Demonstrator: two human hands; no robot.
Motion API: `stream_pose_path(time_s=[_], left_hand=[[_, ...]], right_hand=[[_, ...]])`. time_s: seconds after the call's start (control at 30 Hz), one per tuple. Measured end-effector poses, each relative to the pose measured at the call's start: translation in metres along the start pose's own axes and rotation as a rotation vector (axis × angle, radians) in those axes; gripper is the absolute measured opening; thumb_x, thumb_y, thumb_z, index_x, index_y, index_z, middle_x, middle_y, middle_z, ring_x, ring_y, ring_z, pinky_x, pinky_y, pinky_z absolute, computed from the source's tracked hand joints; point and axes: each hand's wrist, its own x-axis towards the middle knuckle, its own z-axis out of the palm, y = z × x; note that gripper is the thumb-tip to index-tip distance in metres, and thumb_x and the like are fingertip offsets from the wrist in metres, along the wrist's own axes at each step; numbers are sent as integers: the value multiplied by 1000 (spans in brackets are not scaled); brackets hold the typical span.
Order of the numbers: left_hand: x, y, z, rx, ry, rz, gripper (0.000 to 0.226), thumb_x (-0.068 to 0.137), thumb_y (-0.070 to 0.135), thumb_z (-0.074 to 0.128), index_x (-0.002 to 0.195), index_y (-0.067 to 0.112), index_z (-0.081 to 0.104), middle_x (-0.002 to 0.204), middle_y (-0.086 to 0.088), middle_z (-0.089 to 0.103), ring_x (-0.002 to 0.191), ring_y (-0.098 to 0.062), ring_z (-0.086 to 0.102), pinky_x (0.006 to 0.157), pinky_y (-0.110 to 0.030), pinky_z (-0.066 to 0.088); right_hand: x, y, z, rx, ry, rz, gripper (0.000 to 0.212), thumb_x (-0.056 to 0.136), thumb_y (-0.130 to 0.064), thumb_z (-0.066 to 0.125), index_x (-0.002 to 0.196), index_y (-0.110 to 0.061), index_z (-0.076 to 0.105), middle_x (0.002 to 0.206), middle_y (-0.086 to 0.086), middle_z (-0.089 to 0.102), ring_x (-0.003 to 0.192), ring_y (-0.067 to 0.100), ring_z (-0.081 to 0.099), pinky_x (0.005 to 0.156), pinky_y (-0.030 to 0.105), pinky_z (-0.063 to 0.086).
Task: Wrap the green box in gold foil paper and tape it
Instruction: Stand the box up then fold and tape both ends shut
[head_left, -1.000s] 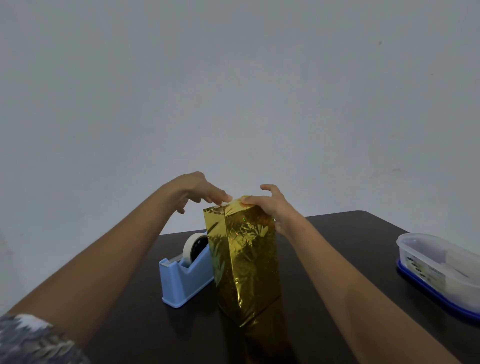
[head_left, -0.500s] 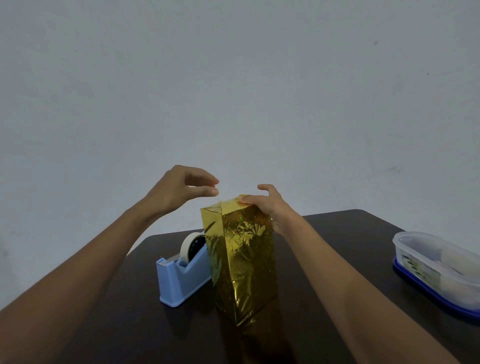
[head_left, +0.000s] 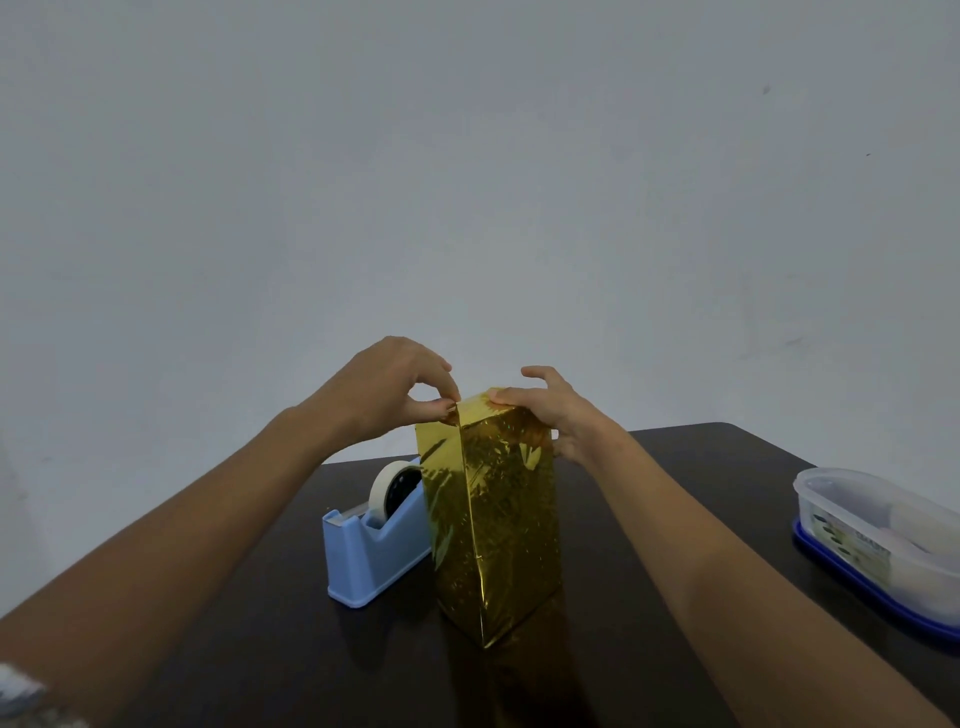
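Note:
The box (head_left: 493, 519) stands upright in the middle of the dark table, fully covered in crinkled gold foil; no green shows. My left hand (head_left: 384, 395) is at its top left corner, thumb and forefinger pinched on the foil's corner edge there. My right hand (head_left: 556, 410) lies over the top right of the box, thumb on the top face and fingers down the far side, holding it steady. A light blue tape dispenser (head_left: 371, 540) with a white roll (head_left: 387, 488) sits just left of the box, partly hidden behind it.
A clear plastic container (head_left: 883, 535) on a blue lid stands at the table's right edge. The dark table (head_left: 701, 493) ends just behind the box, with a plain grey wall beyond. My forearms reach in from both lower corners.
My left hand lifted off the box top half a second ago, then came back down and pinched the foil at the top left corner. My right hand and the box stayed put.

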Motion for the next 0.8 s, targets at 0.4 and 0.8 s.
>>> stream_pose_path(time_s=[0.4,0.8], left_hand=[[0,-2,4,10,-22,6,15,89,25,63,94,17,75,102,3,71,97,-14,61,80,-26,41],[15,-8,0,-135,-77,-52,12,89,15,64,92,12,75,101,1,65,87,8,51,75,1,32]], right_hand=[[5,5,23,-51,12,13,137,52,-41,89,145,-40,-12,149,13,26,130,36,40,98,53,45],[-3,-6,14,-182,6,30,121,70,-32,81,149,-33,-10,156,15,14,139,37,22,106,52,34]])
